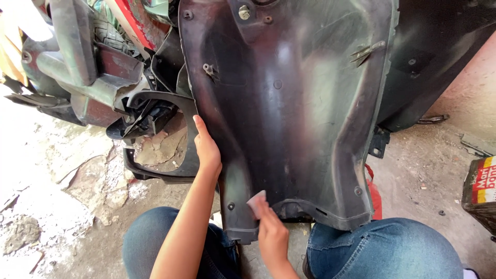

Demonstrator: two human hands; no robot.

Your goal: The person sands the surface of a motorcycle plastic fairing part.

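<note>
The right hand [271,235] pinches 1 small pale pad [257,202], perhaps sanding paper or cloth, though which cannot be told, between its fingertips and presses it flat against the lower edge of the panel [289,113]. The left hand [206,147] lies open just up and to the left of that pad, its fingers held straight and close together, palm against the panel's left rim; the thumb is hidden behind the hand.

There are 2 hands, 1 pad and 1 large panel between them. The panel is a dark, dull plastic body cover, broad at the top and narrowing toward the fingers, with a scuffed, dusty sheen and faint reddish smears. About 6 small round holes or studs dot its face, and 1 bolt [244,12] sits near the top. Its upper end is cut off by the frame.

Below the fingers, 2 knees in blue jeans [382,248] flank the panel's lower end, which rests between them. Left of the left hand lies a heap of other dark plastic parts [98,77], tangled so that a count is not possible. Far right of the fingers, 1 box [480,191] is half cut off at the edge. The dusty concrete floor [429,170] spreads around everything.
</note>
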